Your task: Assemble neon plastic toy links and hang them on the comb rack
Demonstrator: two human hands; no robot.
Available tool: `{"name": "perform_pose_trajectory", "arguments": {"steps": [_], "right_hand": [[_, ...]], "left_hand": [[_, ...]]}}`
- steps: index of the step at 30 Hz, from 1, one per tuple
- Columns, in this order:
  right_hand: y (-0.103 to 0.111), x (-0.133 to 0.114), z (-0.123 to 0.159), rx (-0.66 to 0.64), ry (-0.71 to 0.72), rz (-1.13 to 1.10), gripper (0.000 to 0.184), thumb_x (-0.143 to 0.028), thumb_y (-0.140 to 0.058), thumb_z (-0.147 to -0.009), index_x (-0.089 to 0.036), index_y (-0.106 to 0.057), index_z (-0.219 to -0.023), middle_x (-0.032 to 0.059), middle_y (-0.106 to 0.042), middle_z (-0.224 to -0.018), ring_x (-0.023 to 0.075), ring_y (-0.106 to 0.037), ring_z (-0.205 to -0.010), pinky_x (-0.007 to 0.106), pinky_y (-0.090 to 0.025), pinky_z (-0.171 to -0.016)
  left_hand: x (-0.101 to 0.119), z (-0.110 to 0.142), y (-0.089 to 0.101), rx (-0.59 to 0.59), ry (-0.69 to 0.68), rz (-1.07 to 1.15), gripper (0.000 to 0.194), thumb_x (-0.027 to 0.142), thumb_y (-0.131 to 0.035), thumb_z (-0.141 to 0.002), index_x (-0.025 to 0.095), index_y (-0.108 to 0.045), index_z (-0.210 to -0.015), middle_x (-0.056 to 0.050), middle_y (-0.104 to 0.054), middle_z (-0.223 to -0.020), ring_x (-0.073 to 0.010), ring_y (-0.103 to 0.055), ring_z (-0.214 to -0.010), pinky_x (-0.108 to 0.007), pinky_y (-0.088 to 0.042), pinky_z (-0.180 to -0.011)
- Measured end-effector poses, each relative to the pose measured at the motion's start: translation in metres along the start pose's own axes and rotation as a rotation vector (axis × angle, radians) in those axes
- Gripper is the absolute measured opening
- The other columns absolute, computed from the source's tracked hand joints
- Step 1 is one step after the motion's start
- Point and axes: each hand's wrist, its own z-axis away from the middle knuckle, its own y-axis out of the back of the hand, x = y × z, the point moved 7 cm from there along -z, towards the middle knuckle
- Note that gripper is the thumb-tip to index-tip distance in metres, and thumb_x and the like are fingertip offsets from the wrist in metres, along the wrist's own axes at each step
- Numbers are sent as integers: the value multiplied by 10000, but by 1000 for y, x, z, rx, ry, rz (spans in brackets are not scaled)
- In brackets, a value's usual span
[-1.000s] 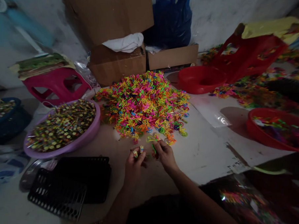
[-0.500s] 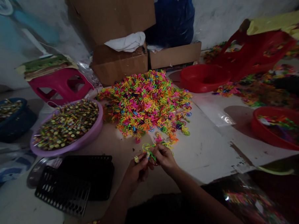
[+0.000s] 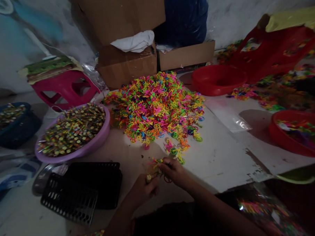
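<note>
Pale-ended piece roughly upright

Yellow-tipped pc, blurred multicol. bits in hands.

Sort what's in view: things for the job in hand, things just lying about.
Likely for the job: left hand, holding a pale-ended piece; right hand, holding plastic bits; coloured plastic heap; lilac basin.

Apparently just lying about: pink stool, cardboard boxes, blue plastic bag, white cloth.
</note>
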Motion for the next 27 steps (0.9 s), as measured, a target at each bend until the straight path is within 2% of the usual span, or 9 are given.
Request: {"name": "perform_pose_trajectory", "arguments": {"steps": [2, 5, 7, 9, 12, 16, 20, 23, 27], "right_hand": [[26, 12, -6, 85, -77, 257, 343, -390, -438, -826, -174, -486, -565, -18, -429, -501, 104, -421, -470, 212, -322, -459], [61, 0, -12, 415, -59, 701, 197, -280, -477, -815, -154, -603, -732, 72, -573, -711, 170, -531, -672, 261, -397, -599], [41, -14, -18, 394, 60, 893, 173, -254, -501, -802, -153, -628, -864, 108, -590, -841, 202, -534, -792, 291, -405, -687], [-4, -16, -24, 176, 143, 976, 240, -330, -531, -793, -175, -621, -953, 114, -588, -876, 221, -528, -818, 317, -407, -711], [-51, -9, -22, 70, 137, 1069, 238, -328, -517, -807, -196, -593, -990, 116, -574, -914, 239, -516, -822, 356, -407, -707], [-62, 1, -9, 19, 279, 1075, 139, -272, -487, -829, -179, -590, -828, 91, -574, -860, 220, -508, -836, 363, -396, -783], [-22, 11, -9, 201, 208, 782, 85, -241, -521, -779, -171, -543, -735, 65, -574, -739, 189, -531, -765, 312, -423, -739], [6, 12, -9, 421, 155, 76, 130, -295, -508, -776, -199, -498, -863, 10, -571, -708, 140, -540, -643, 265, -450, -643], [-6, -5, -11, 231, 171, -489, 228, -393, -568, -745, -197, -517, -851, -10, -577, -677, 120, -545, -592, 258, -470, -605]], "left_hand": [[-12, -9, 16, 164, 37, -57, 383, 510, -532, -705, 153, -579, -574, 45, -431, -402, -73, -358, -351, -213, -258, -395], [-35, -16, 49, 476, 97, 9, 379, 538, -556, -663, 169, -592, -739, 42, -504, -527, -84, -396, -383, -211, -282, -394], [-48, -19, 61, 547, 121, 48, 399, 570, -484, -702, 184, -561, -766, 52, -476, -517, -98, -402, -388, -217, -290, -394], [-56, -20, 67, 572, 126, 54, 410, 586, -426, -730, 192, -537, -746, 51, -458, -498, -123, -439, -422, -233, -326, -423], [-63, -16, 72, 623, 108, 65, 436, 600, -461, -703, 187, -566, -794, -22, -598, -675, -191, -575, -657, -284, -423, -585], [-70, -7, 69, 639, 66, 194, 484, 605, -560, -642, 171, -620, -848, -55, -650, -852, -215, -586, -834, -284, -432, -701], [-68, -10, 48, 576, 84, 516, 485, 554, -649, -606, 165, -606, -893, 9, -603, -684, -112, -531, -554, -215, -380, -493], [-47, -17, 27, 438, 31, 680, 482, 485, -692, -610, 180, -590, -969, 2, -606, -750, -70, -518, -524, -177, -343, -452], [-12, -16, 19, 354, -123, 568, 402, 451, -615, -719, 171, -608, -1006, 7, -578, -687, -42, -453, -458, -169, -291, -405]]}}
